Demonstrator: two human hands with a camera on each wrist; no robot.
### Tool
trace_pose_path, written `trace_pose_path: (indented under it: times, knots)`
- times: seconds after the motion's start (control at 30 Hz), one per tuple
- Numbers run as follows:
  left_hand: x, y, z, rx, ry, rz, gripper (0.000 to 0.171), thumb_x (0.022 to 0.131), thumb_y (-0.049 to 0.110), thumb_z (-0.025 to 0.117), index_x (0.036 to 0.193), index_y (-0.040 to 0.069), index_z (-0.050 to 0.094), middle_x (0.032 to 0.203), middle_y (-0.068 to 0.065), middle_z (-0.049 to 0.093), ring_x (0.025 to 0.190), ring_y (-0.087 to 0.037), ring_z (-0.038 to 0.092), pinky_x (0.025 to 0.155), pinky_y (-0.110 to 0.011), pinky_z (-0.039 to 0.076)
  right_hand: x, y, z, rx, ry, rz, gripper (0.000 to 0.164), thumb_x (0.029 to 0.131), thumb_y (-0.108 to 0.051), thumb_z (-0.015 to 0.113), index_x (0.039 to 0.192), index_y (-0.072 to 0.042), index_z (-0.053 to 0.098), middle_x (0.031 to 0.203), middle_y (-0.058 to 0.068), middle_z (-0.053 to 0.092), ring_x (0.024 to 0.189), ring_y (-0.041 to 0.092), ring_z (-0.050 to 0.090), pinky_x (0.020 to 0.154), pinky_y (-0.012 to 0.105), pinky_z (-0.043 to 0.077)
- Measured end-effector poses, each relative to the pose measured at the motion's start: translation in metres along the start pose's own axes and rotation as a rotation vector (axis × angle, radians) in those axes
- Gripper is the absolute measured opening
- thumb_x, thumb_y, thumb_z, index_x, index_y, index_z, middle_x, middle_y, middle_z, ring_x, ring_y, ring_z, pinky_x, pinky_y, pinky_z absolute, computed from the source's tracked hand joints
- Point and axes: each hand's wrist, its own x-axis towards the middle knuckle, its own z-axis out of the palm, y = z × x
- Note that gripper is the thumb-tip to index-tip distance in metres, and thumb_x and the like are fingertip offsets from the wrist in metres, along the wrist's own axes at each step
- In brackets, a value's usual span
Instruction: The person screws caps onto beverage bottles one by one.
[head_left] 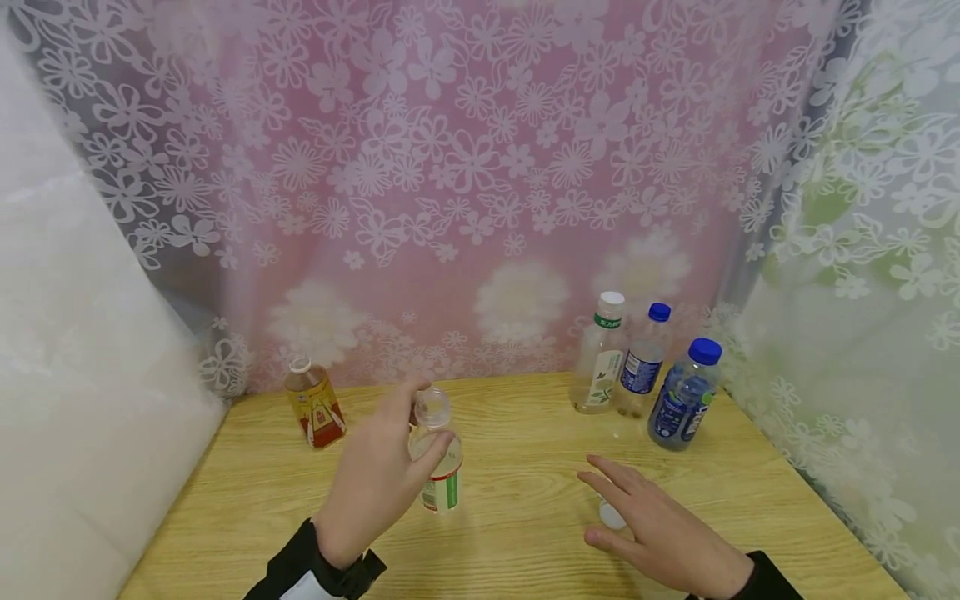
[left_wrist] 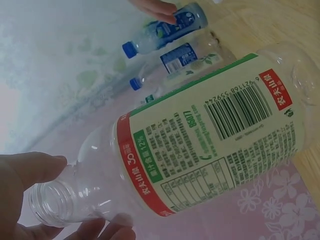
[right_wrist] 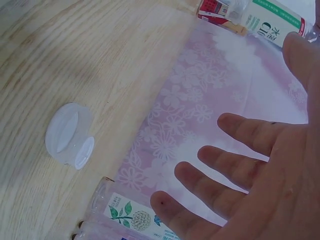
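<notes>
My left hand (head_left: pixel 386 467) holds a clear plastic bottle (head_left: pixel 441 487) by its neck, thumb on one side and fingers on the other. In the left wrist view, the bottle (left_wrist: pixel 200 135) shows a label with green and red bands, and its mouth is uncapped. Beyond it to the right, my right hand (head_left: pixel 652 525) hovers with fingers spread and nothing in its grasp. Partly hidden by those fingers is a white cap (head_left: pixel 611 515). From the right wrist, that translucent cap (right_wrist: pixel 70 134) appears lying on the wooden table, apart from the hand.
A bottle with a yellow and red label (head_left: pixel 318 408) stands at the back left. Grouped at the back right are a white-capped bottle (head_left: pixel 600 367), a slim blue-capped bottle (head_left: pixel 641 371) and a wider blue-capped bottle (head_left: pixel 682 404). Flowered curtain (head_left: pixel 480 183) hangs behind the table (head_left: pixel 510 542).
</notes>
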Motion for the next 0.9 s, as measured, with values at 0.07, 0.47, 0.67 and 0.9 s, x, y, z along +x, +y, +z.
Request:
trace_pose_path:
  times: [0.07,0.47,0.67,0.9]
  knots:
    - [-0.005,0.005,0.002,-0.003,-0.011,0.009,0.064,0.093,0.035,0.074,0.145,0.014,0.044,0.114,0.004,0.059,0.085,-0.007,0.06,0.069,-0.023,0.047,-0.001,0.0,0.0,-0.005,0.0,-0.001,0.065,0.098,-0.064,0.045,0.156,-0.039,0.031,0.164,0.0,0.03,0.147,0.033,0.036,0.111,0.053,0.039]
    - [-0.027,0.022,0.018,-0.11,-0.148,-0.009,0.067,0.091,0.038,0.075,0.145,0.015,0.042,0.108,0.012,0.058,0.088,-0.003,0.058,0.073,-0.022,0.048,-0.005,0.003,0.002,-0.017,0.006,0.001,0.064,0.098,-0.063,0.044,0.156,-0.038,0.031,0.164,-0.002,0.031,0.146,0.029,0.038,0.109,0.048,0.041]
    - [-0.033,0.026,0.027,-0.163,-0.209,-0.005,0.064,0.094,0.042,0.071,0.143,0.013,0.044,0.104,0.011,0.059,0.086,-0.007,0.059,0.071,-0.023,0.048,-0.007,0.004,0.002,-0.016,0.003,0.001,0.064,0.099,-0.063,0.044,0.156,-0.036,0.033,0.163,-0.001,0.032,0.146,0.029,0.037,0.109,0.047,0.042]
    - [-0.04,0.028,0.036,-0.165,-0.24,0.0,0.065,0.096,0.042,0.068,0.147,0.016,0.039,0.108,0.012,0.057,0.092,-0.008,0.058,0.075,-0.024,0.048,-0.008,0.006,0.003,-0.025,0.01,-0.001,0.065,0.098,-0.063,0.044,0.155,-0.034,0.035,0.163,0.0,0.032,0.146,0.029,0.037,0.109,0.047,0.042]
